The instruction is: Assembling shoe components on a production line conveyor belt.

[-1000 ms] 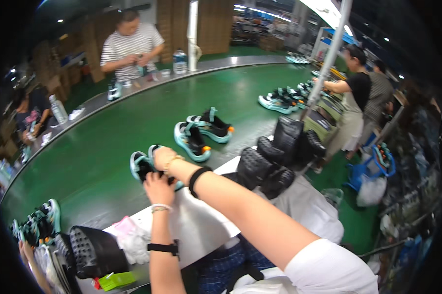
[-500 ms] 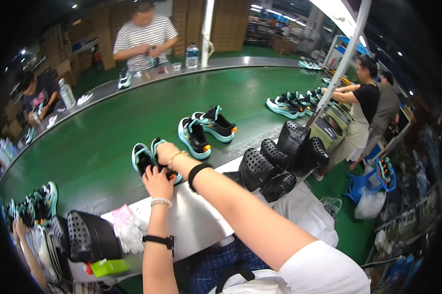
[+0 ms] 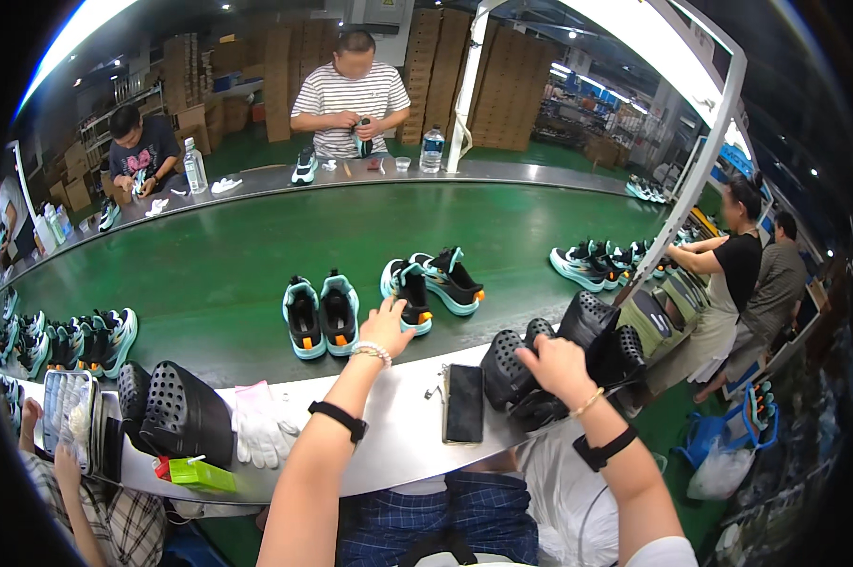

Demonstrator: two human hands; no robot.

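A pair of black and mint sneakers stands side by side on the green belt in front of me, a left shoe [image 3: 302, 317] and a right shoe [image 3: 339, 314], heels toward me. My left hand [image 3: 386, 331] reaches to the second pair, fingers spread at the heel of its nearer sneaker [image 3: 408, 291]; whether they touch it I cannot tell. The other sneaker [image 3: 452, 283] of that pair lies angled beside it. My right hand [image 3: 559, 370] is open, with fingers apart, above black clog-shaped pieces with round holes [image 3: 508, 364], and holds nothing visible.
A phone [image 3: 462, 403] lies on the metal ledge [image 3: 389, 444]. White gloves [image 3: 261, 425], a green drink carton [image 3: 200, 474] and more black holed pieces [image 3: 186, 411] are to the left. More sneakers [image 3: 96, 340] stand at the left and right. Several people work around the belt [image 3: 219, 246].
Both hands have let go of the first sneaker pair, which now stands straight. My left hand has moved right to the second pair, my right hand to the black holed pieces. The view has shifted.
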